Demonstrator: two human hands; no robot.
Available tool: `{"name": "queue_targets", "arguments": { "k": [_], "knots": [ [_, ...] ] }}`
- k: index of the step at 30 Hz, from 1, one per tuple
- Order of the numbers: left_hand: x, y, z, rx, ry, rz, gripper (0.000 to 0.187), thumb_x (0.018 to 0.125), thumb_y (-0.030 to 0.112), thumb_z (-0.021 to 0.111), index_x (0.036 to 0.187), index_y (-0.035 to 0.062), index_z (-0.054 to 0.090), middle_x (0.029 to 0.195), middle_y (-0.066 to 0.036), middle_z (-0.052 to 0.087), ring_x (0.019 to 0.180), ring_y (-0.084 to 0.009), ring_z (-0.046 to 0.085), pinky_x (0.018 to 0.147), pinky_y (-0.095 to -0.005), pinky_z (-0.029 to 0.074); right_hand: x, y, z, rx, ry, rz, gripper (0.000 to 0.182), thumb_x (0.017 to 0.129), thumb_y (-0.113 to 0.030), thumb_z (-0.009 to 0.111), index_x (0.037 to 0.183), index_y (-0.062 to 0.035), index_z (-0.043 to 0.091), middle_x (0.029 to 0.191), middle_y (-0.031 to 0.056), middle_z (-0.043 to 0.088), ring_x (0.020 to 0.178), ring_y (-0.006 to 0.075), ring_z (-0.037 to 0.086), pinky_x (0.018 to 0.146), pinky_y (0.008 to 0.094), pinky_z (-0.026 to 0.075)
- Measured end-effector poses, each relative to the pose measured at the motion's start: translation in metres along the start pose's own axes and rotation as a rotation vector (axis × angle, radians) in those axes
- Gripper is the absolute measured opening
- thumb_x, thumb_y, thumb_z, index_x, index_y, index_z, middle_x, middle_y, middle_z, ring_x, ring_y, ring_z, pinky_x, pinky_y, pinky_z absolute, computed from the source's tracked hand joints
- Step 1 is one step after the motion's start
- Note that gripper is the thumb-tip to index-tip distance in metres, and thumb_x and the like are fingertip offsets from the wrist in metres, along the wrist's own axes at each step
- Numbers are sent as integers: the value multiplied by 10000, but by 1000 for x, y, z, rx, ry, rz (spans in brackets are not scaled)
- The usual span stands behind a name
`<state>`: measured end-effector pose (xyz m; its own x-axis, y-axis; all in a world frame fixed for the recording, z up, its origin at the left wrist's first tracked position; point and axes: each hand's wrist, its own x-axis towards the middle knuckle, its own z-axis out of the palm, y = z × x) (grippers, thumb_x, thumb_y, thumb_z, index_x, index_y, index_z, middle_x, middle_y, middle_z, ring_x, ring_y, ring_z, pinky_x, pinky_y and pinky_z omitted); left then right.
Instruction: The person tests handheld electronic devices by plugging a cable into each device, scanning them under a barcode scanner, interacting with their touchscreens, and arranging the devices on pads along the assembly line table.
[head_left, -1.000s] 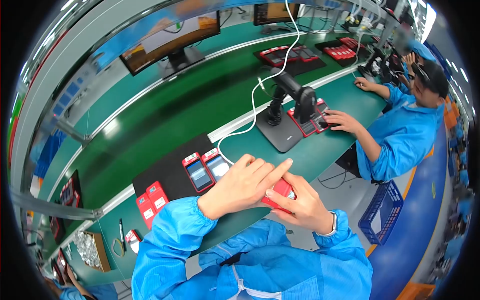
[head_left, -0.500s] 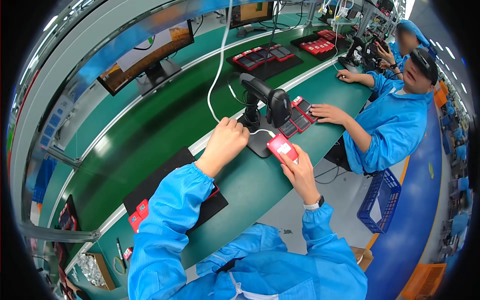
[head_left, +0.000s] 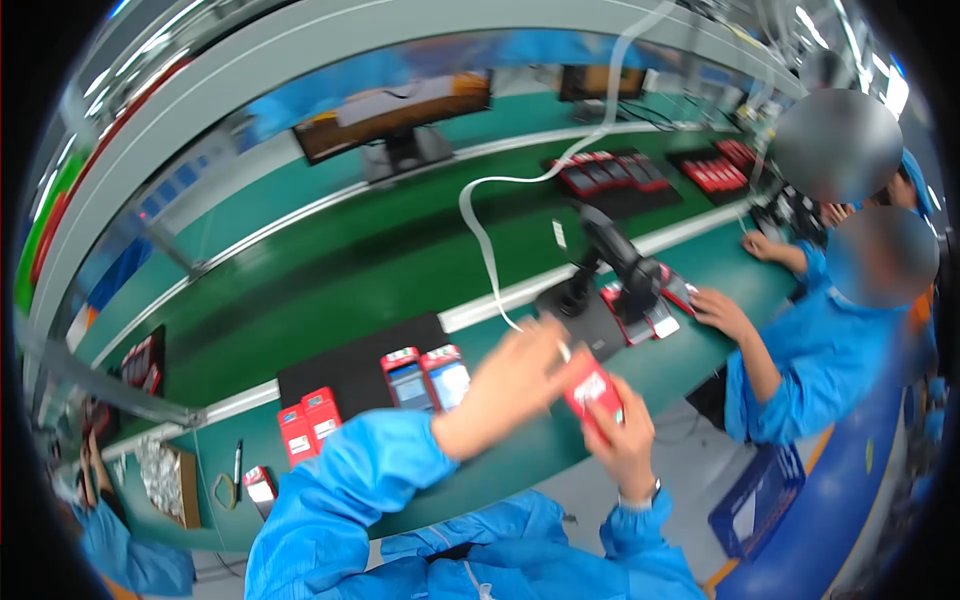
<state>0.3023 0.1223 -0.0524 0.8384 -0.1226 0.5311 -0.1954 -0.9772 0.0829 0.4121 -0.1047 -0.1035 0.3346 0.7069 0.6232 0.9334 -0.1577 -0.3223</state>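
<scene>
Head view. Clock positions are taken from the red unit (head_left: 596,398).

The red unit is a small, flat, rounded block, held tilted above the green bench (head_left: 480,475). A white label (head_left: 592,386) with a pink-red mark is on the visible face. The right hand (head_left: 628,440) grasps the lower end, fingers bent onto the face and edge. The left hand (head_left: 505,388) is at 9 o'clock, fingertips near the upper end. Motion blur covers its fingers; whether they grip anything cannot be told.

The white cable (head_left: 480,225) loops down from the top of the view and passes behind the left hand. A white tip (head_left: 565,352) shows at the unit's upper end; its seating cannot be determined. The opposite face is hidden. The blue sleeves (head_left: 350,470) are cut off at the bottom.

At 9 o'clock, two lit units (head_left: 408,386) rest on the black mat (head_left: 340,362). The black scanner (head_left: 622,262) is at 12 to 1 o'clock.

Containers:
- Carton (head_left: 188,490), between 8 and 9 o'clock: crumpled silvery material (head_left: 160,478).
- Blue crate (head_left: 765,515), 4 o'clock: a white item (head_left: 744,518); remaining contents too blurred to identify.
</scene>
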Motion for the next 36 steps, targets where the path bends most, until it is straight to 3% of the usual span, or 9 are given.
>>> {"name": "queue_targets", "arguments": {
  "k": [2,4,7,10,12,14,17,20,36],
  "knots": [
    [-23,25,-10,-7,34,135,736,730,228,820,1416,62,610,1274,-186,649,1256,-357,632,1146,-520,476,4,-34,-7,101,-52,-102,516,731,-175,866,1226,-98,745,1376,281,615,1083,431,688,908,483,593],
    [-46,38,-20,-62,-32,64,705,756,217,815,1410,44,619,1174,-167,689,1160,-324,669,1114,-493,495,2,-60,-6,181,-104,-180,548,813,-268,836,1299,-55,702,1381,289,605,1086,407,693,910,484,592],
    [-65,47,-46,-305,91,-245,657,800,186,828,1408,42,625,1130,-154,700,1086,-298,679,1068,-445,514,3,-73,28,398,253,-208,700,889,-398,801,1438,-25,582,1362,315,610,1138,439,682,941,468,590],
    [-89,59,-51,-645,477,-578,634,749,103,886,1329,-3,655,1133,-154,690,1075,-303,679,978,-407,552,22,-107,46,693,198,146,724,989,-425,695,1502,39,483,1358,309,611,1197,451,654,1000,482,558],
    [-107,65,-40,-984,800,-718,568,875,160,851,1349,-15,591,1163,-138,692,1129,-243,680,921,-392,582,42,-118,42,446,-193,14,518,971,-153,673,1411,89,549,1330,283,623,1207,478,626,1031,517,515],
    [-111,71,-27,-1341,1157,-797,543,978,270,726,1377,-13,490,1170,-171,678,1122,-298,673,1042,-467,530,53,-132,54,540,-276,-27,408,927,-39,673,1314,78,612,1170,248,671,1080,441,659,937,489,537],
    [-125,60,-28,-1377,1140,-841,516,1038,280,642,1419,-8,446,1166,-193,673,1139,-326,678,1040,-484,525,57,-145,65,464,-420,-26,284,896,-2,673,1170,67,649,979,211,692,900,402,673,822,484,536],
    [-134,55,-26,-1424,1131,-885,476,1057,257,612,1419,-5,449,1167,-196,676,1143,-330,685,1037,-479,530,65,-152,75,402,-354,-128,232,882,6,699,1104,48,647,848,181,666,761,371,658,709,479,522],
    [-141,55,-33,-1526,1144,-917,420,1076,239,567,1392,-19,466,1128,-196,687,1080,-316,706,998,-461,563,47,-140,94,295,-288,-276,194,922,-92,731,1074,20,687,623,73,612,511,243,649,465,395,507]
  ]
}}
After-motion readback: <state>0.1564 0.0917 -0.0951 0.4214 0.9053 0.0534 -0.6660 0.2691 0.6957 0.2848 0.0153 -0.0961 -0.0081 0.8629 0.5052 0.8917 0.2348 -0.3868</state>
